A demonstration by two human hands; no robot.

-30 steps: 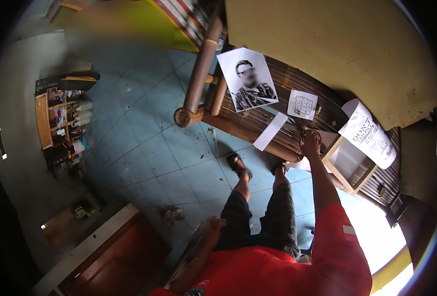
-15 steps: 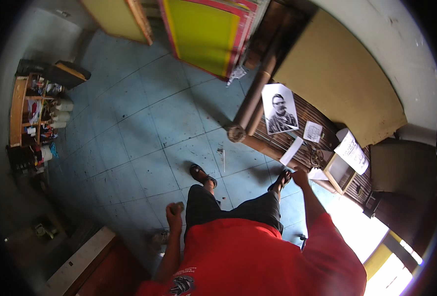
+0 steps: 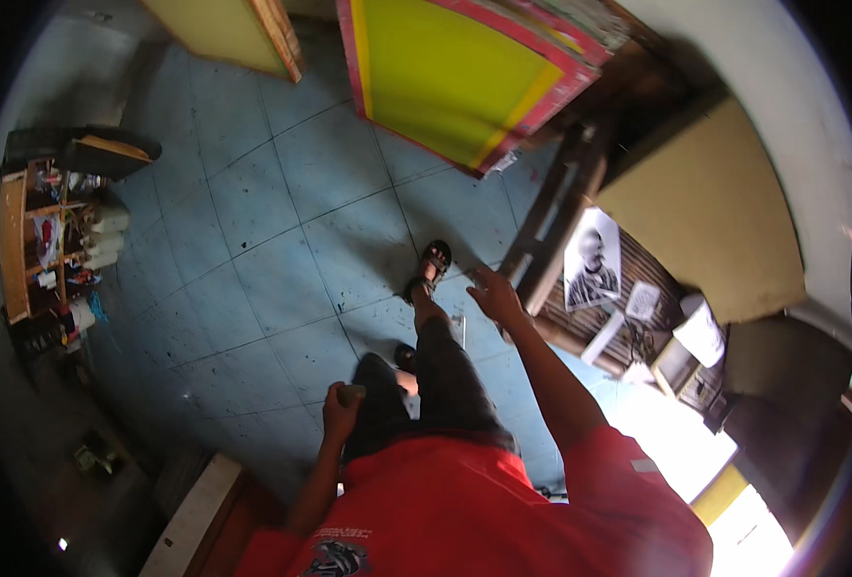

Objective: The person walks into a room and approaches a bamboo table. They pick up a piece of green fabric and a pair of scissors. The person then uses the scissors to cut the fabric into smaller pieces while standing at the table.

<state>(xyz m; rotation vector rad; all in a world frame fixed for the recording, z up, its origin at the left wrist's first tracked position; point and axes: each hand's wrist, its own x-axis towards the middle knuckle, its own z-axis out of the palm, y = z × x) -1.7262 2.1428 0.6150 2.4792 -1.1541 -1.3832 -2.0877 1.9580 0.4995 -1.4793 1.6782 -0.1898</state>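
My left hand is closed around a small grey-brown object, whose kind I cannot make out, beside my left thigh. Out ahead on the right, my right hand is empty with its fingers apart, near the front corner of a bamboo bench. On the bench's slats lie a black-and-white portrait print, a small printed card and a white paper strip.
Yellow-green screen frames with red borders lean ahead. A tan board rests on the bench, near a white printed roll and an open box. A wooden shelf with bottles stands left. Blue tiles cover the floor.
I have stepped forward, one foot now ahead of the other. My right hand has reached forward and left, from beside the bench's papers to its corner. My left hand keeps its hold.
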